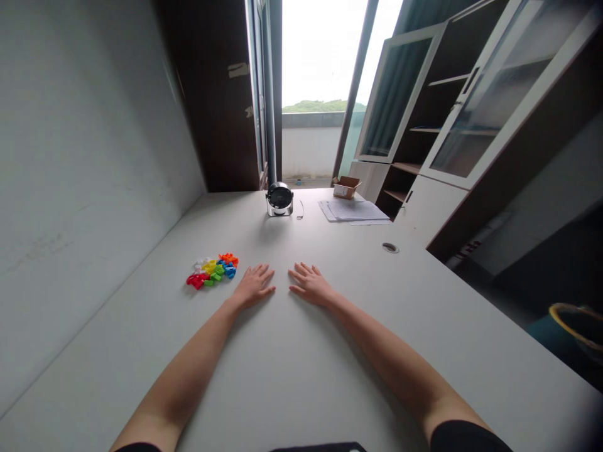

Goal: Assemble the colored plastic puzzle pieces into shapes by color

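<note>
Both of my hands rest palm down on the white table (277, 358), apart from each other. My left hand (254, 285) lies flat with its fingers spread, just right of a pile of small plastic pieces (214, 271). The pile is sorted loosely by colour: red, white, yellow, green, blue and orange. What kind of pieces they are is too small to tell. Flat on the tabletop too, my right hand (311, 284) has its fingers spread and holds nothing.
A round black device on a silver stand (279, 199) is at the far edge, beside a short thin cord (300, 210). Paper sheets (355, 211) lie back right, before an open cardboard box (346, 187). A cable hole (390, 248) pierces the tabletop. A wall (94, 188) borders the left.
</note>
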{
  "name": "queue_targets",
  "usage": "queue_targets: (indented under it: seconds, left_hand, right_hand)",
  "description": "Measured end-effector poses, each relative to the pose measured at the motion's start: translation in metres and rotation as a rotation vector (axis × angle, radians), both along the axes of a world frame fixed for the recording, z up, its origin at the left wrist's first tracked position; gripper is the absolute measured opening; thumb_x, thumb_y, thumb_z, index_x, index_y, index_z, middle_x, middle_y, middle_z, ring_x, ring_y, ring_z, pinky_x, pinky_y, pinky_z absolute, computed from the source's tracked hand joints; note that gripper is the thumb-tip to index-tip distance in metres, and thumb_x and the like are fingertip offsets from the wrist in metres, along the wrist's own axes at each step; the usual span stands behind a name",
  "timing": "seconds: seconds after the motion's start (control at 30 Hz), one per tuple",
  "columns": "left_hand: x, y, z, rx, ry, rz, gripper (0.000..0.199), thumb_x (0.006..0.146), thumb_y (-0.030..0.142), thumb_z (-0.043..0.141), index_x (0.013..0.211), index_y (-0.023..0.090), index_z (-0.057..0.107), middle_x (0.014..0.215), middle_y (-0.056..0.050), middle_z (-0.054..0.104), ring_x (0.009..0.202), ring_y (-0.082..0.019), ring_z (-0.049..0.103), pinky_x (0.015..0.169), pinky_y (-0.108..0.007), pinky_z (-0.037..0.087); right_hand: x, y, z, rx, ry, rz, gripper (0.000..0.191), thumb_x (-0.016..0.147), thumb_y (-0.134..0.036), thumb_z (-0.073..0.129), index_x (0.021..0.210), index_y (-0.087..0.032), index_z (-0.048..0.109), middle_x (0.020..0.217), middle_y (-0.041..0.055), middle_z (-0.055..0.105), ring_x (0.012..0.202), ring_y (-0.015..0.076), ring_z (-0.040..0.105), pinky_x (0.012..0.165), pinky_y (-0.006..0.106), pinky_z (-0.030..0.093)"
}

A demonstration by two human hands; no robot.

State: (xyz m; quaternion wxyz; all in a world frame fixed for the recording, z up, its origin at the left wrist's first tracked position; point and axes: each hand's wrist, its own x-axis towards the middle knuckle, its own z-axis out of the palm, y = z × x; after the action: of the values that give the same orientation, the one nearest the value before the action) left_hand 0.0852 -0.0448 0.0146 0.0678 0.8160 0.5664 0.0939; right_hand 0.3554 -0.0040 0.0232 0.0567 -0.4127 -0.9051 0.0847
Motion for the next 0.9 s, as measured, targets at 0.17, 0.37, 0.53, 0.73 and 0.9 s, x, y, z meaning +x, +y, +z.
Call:
queue_targets:
  seconds: [0.17,0.37,0.53,0.73,0.9]
  left_hand:
    - [0.0001,0.0004,0.0,-0.005,-0.003,0.004,0.065,0.095,0.061,0.041,0.152,0.03,0.04,0.164,-0.006,0.027,0.152,-0.03,0.022,0.123,-0.052,0.017]
    - [-0.0004,0.0007,-0.0006,0.008,0.001,0.005,0.065,0.095,0.062,0.04,0.151,0.03,0.042,0.164,-0.006,0.028,0.151,-0.03,0.024,0.122,-0.052,0.018]
    - [-0.0001,0.0006,-0.0003,0.009,0.009,0.003,0.064,0.095,0.061,0.041,0.152,0.03,0.041,0.164,-0.007,0.028,0.151,-0.03,0.024,0.122,-0.052,0.018]
    - [0.0003,0.0004,0.0007,0.001,0.012,0.005,0.064,0.095,0.061,0.041,0.152,0.029,0.042,0.164,-0.007,0.028,0.152,-0.03,0.023,0.122,-0.052,0.017]
    - [-0.0001,0.0005,0.0002,0.001,0.003,0.004,0.065,0.095,0.062,0.041,0.151,0.03,0.042,0.164,-0.006,0.028,0.152,-0.03,0.023,0.123,-0.052,0.017]
  right_hand:
    - [-0.0004,0.0008,-0.0005,-0.006,-0.011,-0.006,0.068,0.098,-0.068,0.031,0.156,-0.032,0.033,0.165,0.007,0.023,0.153,0.0306,0.016,0.121,0.052,0.012]
    - [-0.0001,-0.0005,0.0008,0.004,-0.001,-0.002,0.067,0.098,-0.068,0.031,0.155,-0.032,0.035,0.164,0.0066,0.024,0.152,0.0302,0.017,0.121,0.051,0.013]
    - [0.0004,-0.0002,-0.0005,0.013,0.007,0.004,0.068,0.098,-0.069,0.03,0.155,-0.032,0.035,0.164,0.0073,0.025,0.152,0.0297,0.018,0.121,0.051,0.014]
    - [-0.0001,0.0002,-0.0009,0.011,0.0,0.004,0.068,0.098,-0.069,0.029,0.155,-0.031,0.035,0.164,0.0076,0.024,0.152,0.0297,0.018,0.121,0.052,0.014]
    - [-0.0001,0.0004,-0.0018,0.025,0.005,0.006,0.068,0.098,-0.069,0.029,0.155,-0.031,0.035,0.164,0.0077,0.025,0.152,0.0298,0.019,0.121,0.051,0.014]
